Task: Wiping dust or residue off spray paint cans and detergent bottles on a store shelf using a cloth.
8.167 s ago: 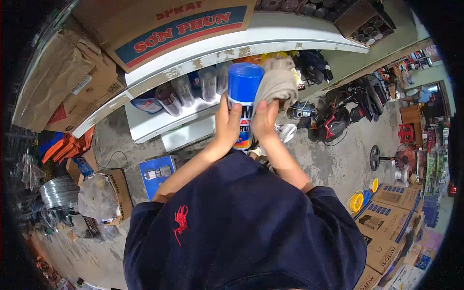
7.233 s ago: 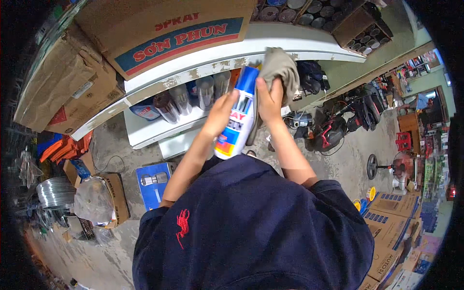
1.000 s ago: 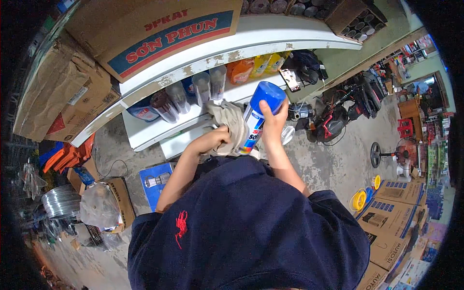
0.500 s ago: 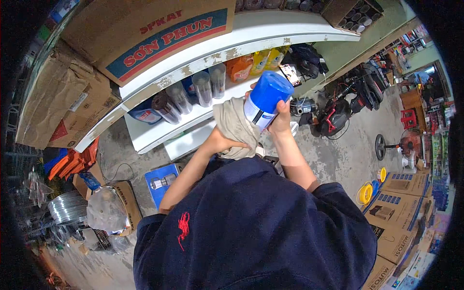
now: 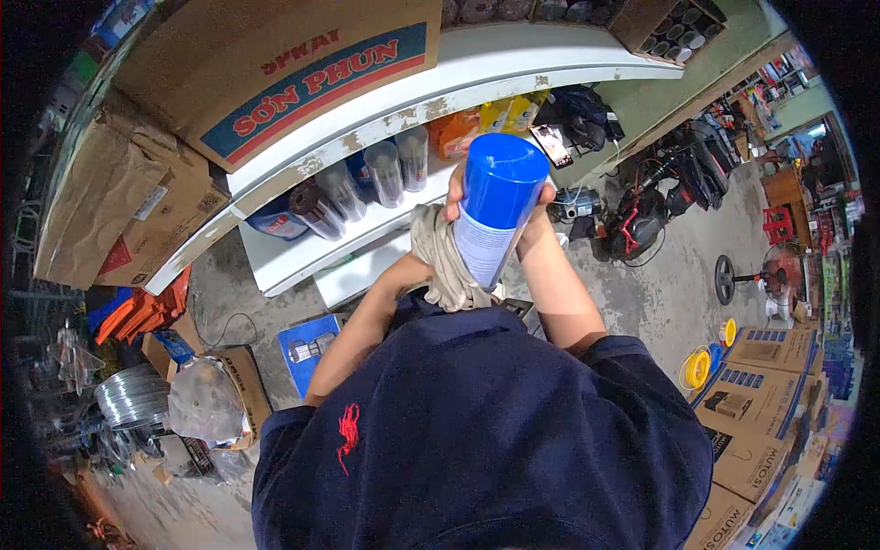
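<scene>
A spray can (image 5: 486, 243) with a glossy blue cap (image 5: 507, 179) and a pale printed body tilts in front of my chest, cap end away from me. My right hand (image 5: 534, 227) is closed around it from behind, thumb on the right edge and fingertips showing at the left edge by the cap. A crumpled beige cloth (image 5: 440, 261) lies against the can's left side and lower end. My left hand (image 5: 414, 269) is closed on that cloth; its folds hide most of the fingers.
Ahead stands a white shelf (image 5: 394, 124) holding clear cylinders (image 5: 383, 174), yellow bottles (image 5: 513, 115) and a phone (image 5: 552, 145). A big carton (image 5: 302, 55) sits on top. Boxes (image 5: 747, 412) and a fan (image 5: 779, 270) are at right; a wire coil (image 5: 133, 397) is at left.
The can has turned in my right hand, so its printed side now faces me, and it stands more upright. My left hand has slipped deeper behind the cloth.
</scene>
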A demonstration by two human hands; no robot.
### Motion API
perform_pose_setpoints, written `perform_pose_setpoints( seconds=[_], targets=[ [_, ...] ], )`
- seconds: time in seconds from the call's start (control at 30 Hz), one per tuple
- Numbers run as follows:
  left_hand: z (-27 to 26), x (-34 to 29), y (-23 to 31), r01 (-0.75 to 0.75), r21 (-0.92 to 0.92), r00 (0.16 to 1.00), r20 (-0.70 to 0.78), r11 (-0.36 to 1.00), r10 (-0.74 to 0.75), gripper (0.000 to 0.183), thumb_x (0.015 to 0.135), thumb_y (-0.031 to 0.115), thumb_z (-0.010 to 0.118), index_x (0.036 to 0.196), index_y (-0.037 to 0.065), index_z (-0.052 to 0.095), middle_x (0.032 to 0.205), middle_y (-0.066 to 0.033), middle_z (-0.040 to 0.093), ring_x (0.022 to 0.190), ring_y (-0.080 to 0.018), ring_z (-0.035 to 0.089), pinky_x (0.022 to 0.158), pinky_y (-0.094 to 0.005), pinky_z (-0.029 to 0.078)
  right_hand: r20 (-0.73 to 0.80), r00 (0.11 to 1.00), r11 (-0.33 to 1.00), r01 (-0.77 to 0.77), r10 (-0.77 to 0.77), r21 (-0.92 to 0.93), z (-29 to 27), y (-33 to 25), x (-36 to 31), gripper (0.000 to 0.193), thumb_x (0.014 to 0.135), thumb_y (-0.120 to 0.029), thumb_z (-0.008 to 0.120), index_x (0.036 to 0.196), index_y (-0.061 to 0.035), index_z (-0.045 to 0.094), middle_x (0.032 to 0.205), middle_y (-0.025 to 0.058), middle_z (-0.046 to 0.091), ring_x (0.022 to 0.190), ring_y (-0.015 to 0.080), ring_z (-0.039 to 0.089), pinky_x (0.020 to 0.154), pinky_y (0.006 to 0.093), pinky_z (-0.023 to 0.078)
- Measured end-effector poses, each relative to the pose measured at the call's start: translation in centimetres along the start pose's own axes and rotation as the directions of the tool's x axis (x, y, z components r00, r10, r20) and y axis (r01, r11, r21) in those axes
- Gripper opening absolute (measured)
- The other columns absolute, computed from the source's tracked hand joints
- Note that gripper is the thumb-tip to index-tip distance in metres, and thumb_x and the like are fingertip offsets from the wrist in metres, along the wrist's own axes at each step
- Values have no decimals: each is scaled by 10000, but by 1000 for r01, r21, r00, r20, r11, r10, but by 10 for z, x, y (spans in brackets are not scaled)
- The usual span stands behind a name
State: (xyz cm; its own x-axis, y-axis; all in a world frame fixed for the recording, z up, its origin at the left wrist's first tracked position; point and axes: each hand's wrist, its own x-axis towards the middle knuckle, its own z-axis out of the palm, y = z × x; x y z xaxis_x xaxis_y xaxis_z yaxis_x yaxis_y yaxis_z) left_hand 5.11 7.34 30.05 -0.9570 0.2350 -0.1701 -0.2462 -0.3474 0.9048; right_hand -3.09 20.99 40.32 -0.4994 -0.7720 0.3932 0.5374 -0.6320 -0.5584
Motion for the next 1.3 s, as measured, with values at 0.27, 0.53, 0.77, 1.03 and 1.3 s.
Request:
perform_pose_setpoints(
  seconds=[0.27, 0.53, 0.77, 1.03, 1.3],
  targets=[
    [-14, -10, 3, 55, -129, 998, 8, 990, -55, 699, 506, 18, 704, 1111, -11, 356, 1049, -85, 478, 955, -188, 465, 837, -313, 369, -144, 989, 963, -17, -22, -269, -8, 8, 8, 794, 532, -411, 645, 1118, 20, 325, 887, 203, 511, 752, 290, 549, 669, 359, 455],
    [-14, -12, 1, 101, -276, 995, 13, 956, -102, 686, 517, 15, 692, 1113, -10, 353, 1049, -86, 477, 951, -193, 469, 833, -314, 373, -368, 784, 544, -46, -500, -838, 9, 10, -14, 397, 680, -227, 588, 979, -16, 437, 861, 47, 482, 792, 102, 453, 728, 223, 357],
    [9, -9, 0, 51, -392, 992, -87, 919, -93, 589, 585, 9, 619, 1112, -6, 356, 1037, -89, 479, 945, -207, 478, 832, -320, 381, -469, 768, 424, -285, -436, -860, 3, 48, -62, 459, 653, -122, 584, 1025, -12, 337, 942, 66, 385, 866, 151, 413, 788, 275, 332],
    [6, -5, -4, 125, -399, 987, -45, 909, -155, 485, 638, -23, 548, 1093, -19, 379, 1027, -93, 482, 951, -200, 472, 834, -290, 377, -553, 802, 603, -331, -225, -726, -7, 40, -74, 624, 617, -159, 647, 1114, -11, 301, 1075, 98, 371, 1000, 197, 391, 849, 324, 317],
    [10, -3, 7, 188, -301, 981, 13, 935, -193, 491, 629, -15, 573, 1088, -18, 400, 1044, -88, 484, 965, -189, 464, 849, -295, 358, -399, 767, 507, -113, -502, -855, 9, 17, -51, 886, 529, -294, 717, 1213, -38, 215, 1114, 135, 371, 1043, 222, 371, 876, 330, 297]
  ],
)
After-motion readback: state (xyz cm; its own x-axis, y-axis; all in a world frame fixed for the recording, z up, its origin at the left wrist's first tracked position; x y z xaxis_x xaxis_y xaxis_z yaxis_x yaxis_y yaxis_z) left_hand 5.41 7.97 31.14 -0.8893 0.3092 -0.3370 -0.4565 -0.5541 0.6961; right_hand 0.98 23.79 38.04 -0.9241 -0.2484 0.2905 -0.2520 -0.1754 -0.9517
